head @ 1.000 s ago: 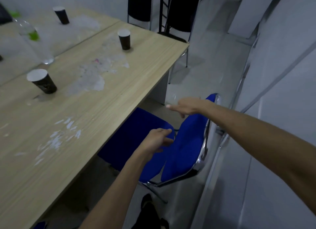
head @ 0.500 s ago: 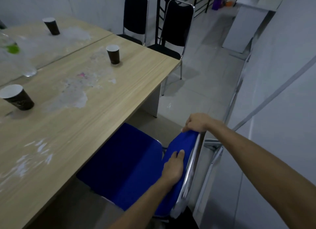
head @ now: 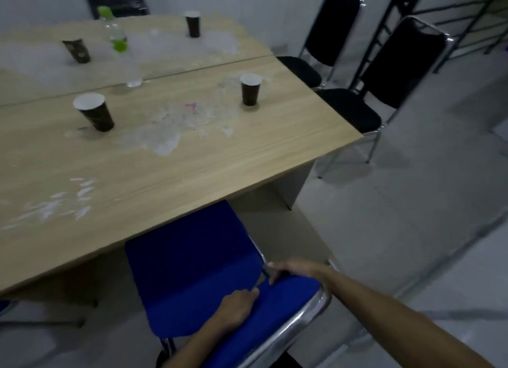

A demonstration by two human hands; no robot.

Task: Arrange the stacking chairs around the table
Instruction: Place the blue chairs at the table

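With both the left hand (head: pixel 238 307) and the right hand (head: pixel 295 271) closed on its backrest, the blue chair (head: pixel 192 266), seat ahead of them and partly under the table (head: pixel 170 158), probably wants a straight, level push.
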